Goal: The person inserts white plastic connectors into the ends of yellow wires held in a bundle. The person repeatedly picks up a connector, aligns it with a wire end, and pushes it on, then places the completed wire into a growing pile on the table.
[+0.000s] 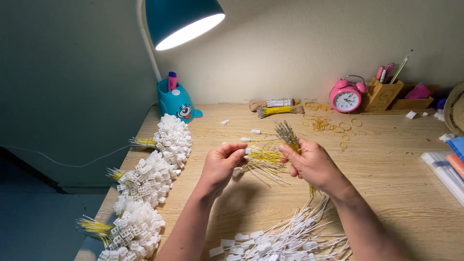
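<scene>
Wooden surface (386,183), light grain, wall along far edge, left edge dropping off to dark floor. Teal lamp shade (182,19) lit above far-left corner, on a white stem.

Along left edge: long heaped row of white plastic connectors (147,188) with yellow wire tails poking out toward the edge. At near edge, centre: loose pile of white-wired connectors (285,239), wires fanned toward the right forearm.

Both forearms entering from near edge, angled inward, meeting above mid-surface. Left hand (220,166): palm turned up and inward, thumb and fingertips pinched closed on a small white connector (247,151) joined to yellow wire. Right hand (311,164): back toward camera, fingers curled shut around a bundle of yellow wires (288,136), metal-tipped ends standing up above the fist, tilted slightly left. More yellow wire strands (263,162) spread between the two hands, just above the surface; lower ends trailing beneath the right wrist.

Far-left corner: teal pen holder (178,104) with cartoon face, pink marker upright in it. Far edge, centre: tied bundle of yellow wires (278,110) lying flat. Far-right: pink twin-bell alarm clock (347,96), wooden organiser (384,94) holding pens just beside it. Scattered rubber bands (326,124) in front of the clock. Right edge: clear plastic packets (447,166), partly cut off. A few stray white connectors (255,131) beyond the hands.
</scene>
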